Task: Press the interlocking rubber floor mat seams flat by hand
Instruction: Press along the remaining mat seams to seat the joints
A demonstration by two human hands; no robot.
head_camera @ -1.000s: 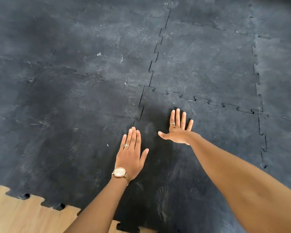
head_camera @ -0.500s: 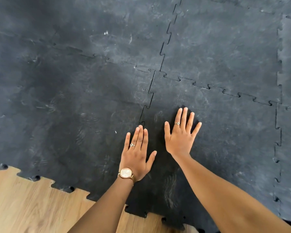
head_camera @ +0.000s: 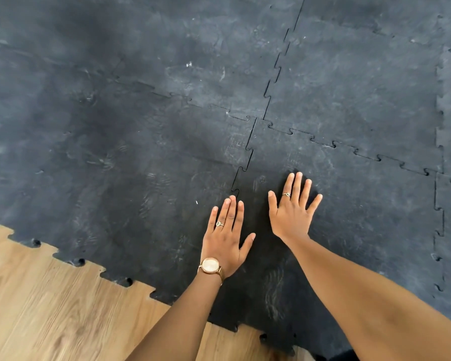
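Fingers (head_camera: 231, 212) of left hand (head_camera: 225, 239) flat and nearly together, thumb out to the right, palm down on the rubber mat (head_camera: 141, 157), gripping nothing. Middle fingertip sits at the near end of the vertical seam (head_camera: 248, 157), frame center. Right hand (head_camera: 292, 212) also palm down on the mat, fingers spread wide, holding nothing, just right of that seam. Both forearms reach in from lower right and bottom, wrists roughly straight. Hands near each other, not touching, a dark strip of mat between. Ring on each hand; watch (head_camera: 210, 265) on left wrist. Mat fills most of frame; a horizontal seam (head_camera: 349, 149) runs right from the junction above the hands. Toothed mat edge (head_camera: 89, 264) crosses lower left, wood floor (head_camera: 50, 308) beyond it. Open mat left, above and right of hands.
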